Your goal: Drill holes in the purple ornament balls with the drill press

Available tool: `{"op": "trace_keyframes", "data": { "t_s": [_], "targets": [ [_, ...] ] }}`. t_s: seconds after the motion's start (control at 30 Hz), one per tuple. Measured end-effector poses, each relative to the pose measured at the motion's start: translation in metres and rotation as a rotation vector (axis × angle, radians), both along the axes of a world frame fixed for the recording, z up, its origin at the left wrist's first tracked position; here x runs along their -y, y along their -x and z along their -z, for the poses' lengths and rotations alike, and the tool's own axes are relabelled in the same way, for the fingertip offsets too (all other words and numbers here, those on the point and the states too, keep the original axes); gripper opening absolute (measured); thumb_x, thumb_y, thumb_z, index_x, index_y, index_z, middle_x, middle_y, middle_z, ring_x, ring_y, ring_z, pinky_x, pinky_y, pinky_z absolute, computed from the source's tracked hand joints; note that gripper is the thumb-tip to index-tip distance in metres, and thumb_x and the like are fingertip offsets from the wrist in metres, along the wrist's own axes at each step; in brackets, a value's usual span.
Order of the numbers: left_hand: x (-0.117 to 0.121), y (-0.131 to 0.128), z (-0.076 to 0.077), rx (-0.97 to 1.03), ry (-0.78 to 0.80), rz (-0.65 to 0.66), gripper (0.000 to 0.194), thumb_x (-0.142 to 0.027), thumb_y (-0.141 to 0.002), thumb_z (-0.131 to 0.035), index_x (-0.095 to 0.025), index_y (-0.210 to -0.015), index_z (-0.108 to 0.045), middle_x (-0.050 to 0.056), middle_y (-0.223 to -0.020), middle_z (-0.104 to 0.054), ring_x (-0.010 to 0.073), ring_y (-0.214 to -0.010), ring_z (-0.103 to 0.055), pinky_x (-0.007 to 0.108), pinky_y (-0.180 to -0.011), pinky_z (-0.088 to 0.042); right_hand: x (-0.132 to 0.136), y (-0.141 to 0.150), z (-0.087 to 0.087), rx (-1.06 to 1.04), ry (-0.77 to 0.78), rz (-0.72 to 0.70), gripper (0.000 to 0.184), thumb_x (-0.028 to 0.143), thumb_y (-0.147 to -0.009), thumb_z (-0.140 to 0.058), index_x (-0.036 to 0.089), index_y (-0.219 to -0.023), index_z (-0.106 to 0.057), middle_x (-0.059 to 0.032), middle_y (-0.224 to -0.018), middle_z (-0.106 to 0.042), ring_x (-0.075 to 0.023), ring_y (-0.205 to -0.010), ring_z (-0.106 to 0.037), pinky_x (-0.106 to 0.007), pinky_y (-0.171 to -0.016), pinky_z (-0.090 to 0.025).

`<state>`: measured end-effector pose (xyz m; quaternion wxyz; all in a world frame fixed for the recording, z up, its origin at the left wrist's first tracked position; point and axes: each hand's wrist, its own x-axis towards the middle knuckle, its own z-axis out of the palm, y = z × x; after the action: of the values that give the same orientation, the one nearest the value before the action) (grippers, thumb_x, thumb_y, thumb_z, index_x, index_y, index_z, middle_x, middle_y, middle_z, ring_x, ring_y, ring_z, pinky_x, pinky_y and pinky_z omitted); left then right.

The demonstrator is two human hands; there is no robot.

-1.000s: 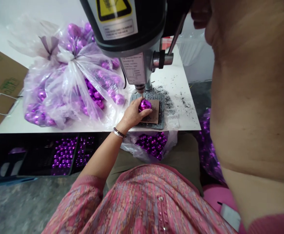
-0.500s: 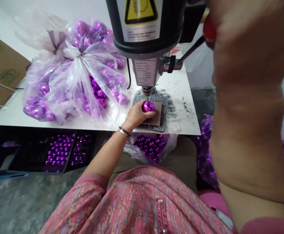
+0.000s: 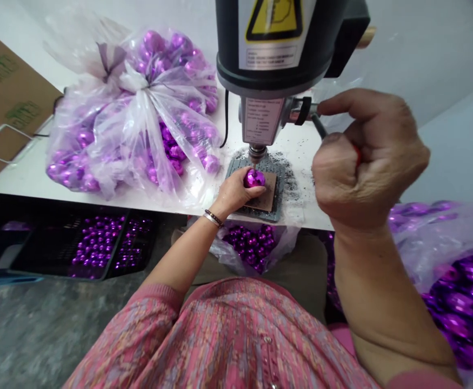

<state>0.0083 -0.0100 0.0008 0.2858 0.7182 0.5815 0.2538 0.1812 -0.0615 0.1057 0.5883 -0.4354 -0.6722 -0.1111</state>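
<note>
My left hand [image 3: 237, 192] grips a shiny purple ball [image 3: 254, 179] between thumb and fingers. The ball rests on a brown square board [image 3: 266, 197] on the grey base plate [image 3: 277, 209] of a drill press [image 3: 262, 121]. Right above it is the chuck [image 3: 258, 151], its bit at the ball's top. My right hand [image 3: 368, 154] is closed round the red-knobbed feed lever [image 3: 319, 125] at the press's right side, the index finger stretched toward the hub. Most of the knob is hidden in my palm.
Tied clear bags [image 3: 139, 135] of purple balls fill the table's left side. A cardboard box [image 3: 13, 97] stands far left. Below are black crates [image 3: 98, 243] and an open bag [image 3: 256, 243] of balls; another bag [image 3: 459, 292] lies right. Dark shavings [image 3: 291, 178] litter the white table [image 3: 317, 208].
My right hand has come down and away from the camera, bringing the lever lower. The bit now meets the ball. My left hand keeps its hold; the view has shifted slightly.
</note>
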Motion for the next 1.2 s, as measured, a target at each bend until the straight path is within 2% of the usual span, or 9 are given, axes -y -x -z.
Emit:
{"op": "trace_keyframes", "data": {
  "t_s": [0.17,0.37,0.7,0.77,0.87,0.93,1.03,1.1,1.2],
  "targets": [
    [0.0,0.0,0.001,0.001,-0.001,0.001,0.047,-0.035,-0.078,-0.081,-0.018,-0.12,-0.07,0.006,-0.109,-0.075,0.0233,-0.096,-0.066,0.032,-0.083,-0.048,0.0,0.001,0.019,0.052,-0.055,0.116,0.033,0.028,-0.094,-0.042,0.024,-0.115,-0.067,-0.0012,-0.074,-0.049,-0.0012,-0.062,-0.033,-0.018,-0.069,-0.037],
    [0.0,0.0,0.005,0.033,-0.016,0.003,0.047,-0.036,-0.077,-0.082,-0.019,-0.119,-0.07,0.006,-0.112,-0.076,0.023,-0.098,-0.066,0.033,-0.086,-0.049,-0.003,0.004,0.033,0.091,-0.157,0.211,0.036,0.033,-0.099,-0.033,0.023,-0.112,-0.065,-0.0018,-0.076,-0.053,-0.0039,-0.066,-0.042,-0.021,-0.07,-0.036],
    [0.001,-0.002,0.002,0.065,0.018,-0.031,0.057,-0.034,-0.075,-0.086,-0.018,-0.126,-0.068,0.009,-0.122,-0.074,0.0274,-0.111,-0.067,0.036,-0.095,-0.05,-0.008,0.008,0.053,0.008,-0.24,0.103,0.034,0.024,-0.095,-0.039,0.018,-0.102,-0.072,-0.0003,-0.083,-0.067,-0.0041,-0.071,-0.051,-0.021,-0.072,-0.044],
    [0.001,-0.003,0.001,0.057,0.024,-0.042,0.055,-0.034,-0.074,-0.087,-0.018,-0.123,-0.069,0.008,-0.12,-0.074,0.0272,-0.11,-0.067,0.035,-0.094,-0.05,-0.009,0.01,0.04,-0.07,-0.235,0.094,0.039,0.028,-0.098,-0.037,0.016,-0.102,-0.073,-0.0013,-0.088,-0.068,-0.0026,-0.074,-0.055,-0.019,-0.073,-0.045],
    [0.004,-0.002,-0.001,0.061,0.037,-0.057,0.045,-0.034,-0.074,-0.086,-0.018,-0.113,-0.071,0.007,-0.109,-0.075,0.0253,-0.1,-0.068,0.035,-0.089,-0.051,-0.013,0.011,-0.003,-0.175,-0.18,0.055,0.047,0.028,-0.101,-0.033,0.011,-0.097,-0.076,-0.0025,-0.083,-0.067,0.0021,-0.072,-0.056,-0.014,-0.074,-0.044],
    [0.009,0.001,-0.003,0.092,0.029,-0.048,0.041,-0.033,-0.075,-0.084,-0.017,-0.111,-0.071,0.006,-0.103,-0.074,0.0236,-0.096,-0.067,0.034,-0.087,-0.051,-0.016,0.012,-0.038,-0.205,-0.026,0.018,0.043,0.018,-0.098,-0.036,0.007,-0.094,-0.077,-0.0022,-0.074,-0.064,0.0037,-0.068,-0.052,-0.012,-0.069,-0.039],
    [0.025,0.01,-0.005,0.127,-0.01,-0.029,0.047,-0.029,-0.074,-0.085,-0.016,-0.116,-0.069,0.007,-0.108,-0.074,0.0239,-0.1,-0.068,0.036,-0.092,-0.052,-0.018,0.012,-0.076,-0.287,0.346,0.002,0.038,0.01,-0.096,-0.039,0.003,-0.097,-0.076,-0.003,-0.083,-0.067,0.0023,-0.078,-0.058,-0.011,-0.073,-0.042],
    [0.041,0.019,-0.007,0.123,-0.018,0.034,0.056,-0.031,-0.07,-0.089,-0.016,-0.12,-0.068,0.01,-0.116,-0.073,0.0261,-0.107,-0.067,0.039,-0.098,-0.052,-0.017,0.014,-0.085,-0.303,0.438,0.028,0.036,0.01,-0.097,-0.039,0.003,-0.101,-0.075,-0.0034,-0.088,-0.069,0.002,-0.079,-0.059,-0.011,-0.075,-0.044],
    [0.065,0.032,-0.007,0.122,0.069,0.237,0.065,-0.036,-0.064,-0.094,-0.019,-0.122,-0.068,0.012,-0.121,-0.072,0.0285,-0.112,-0.067,0.042,-0.101,-0.053,-0.017,0.017,-0.085,-0.355,0.427,0.045,0.034,0.011,-0.097,-0.041,0.004,-0.099,-0.075,-0.0019,-0.083,-0.068,0.0025,-0.074,-0.056,-0.012,-0.073,-0.043]
  ]
}}
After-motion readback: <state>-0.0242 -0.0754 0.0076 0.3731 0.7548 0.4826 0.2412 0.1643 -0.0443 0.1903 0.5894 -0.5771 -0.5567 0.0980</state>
